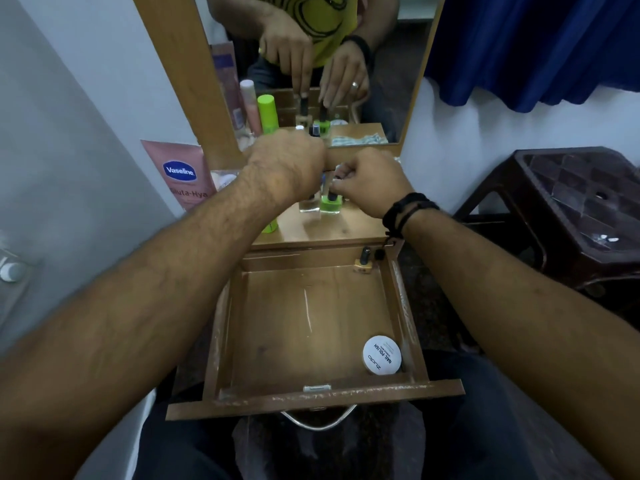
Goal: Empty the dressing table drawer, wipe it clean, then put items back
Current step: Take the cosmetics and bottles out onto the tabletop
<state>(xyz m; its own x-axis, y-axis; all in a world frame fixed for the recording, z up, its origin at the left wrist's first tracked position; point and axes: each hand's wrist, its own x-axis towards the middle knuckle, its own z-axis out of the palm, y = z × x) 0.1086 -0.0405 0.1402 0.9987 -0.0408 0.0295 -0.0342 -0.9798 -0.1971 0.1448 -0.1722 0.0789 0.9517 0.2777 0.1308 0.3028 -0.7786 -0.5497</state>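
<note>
The wooden drawer (225, 341) is pulled out toward me. Inside it lie a round white nail polish remover tub (382, 355) at the front right and a small beige nail polish bottle (363, 263) at the back right. On the dressing table top (356, 223), my left hand (287, 164) pinches the cap of a clear nail polish bottle (309, 204). My right hand (372, 181) pinches the cap of a green nail polish bottle (331, 204). Both bottles stand upright side by side on the top.
A pink Vaseline tube (183, 174) leans against the wall at the left, with a green bottle (270, 226) partly hidden under my left arm. The mirror (381, 81) stands behind the top. A dark plastic stool (571, 216) sits at the right under a blue curtain (536, 46).
</note>
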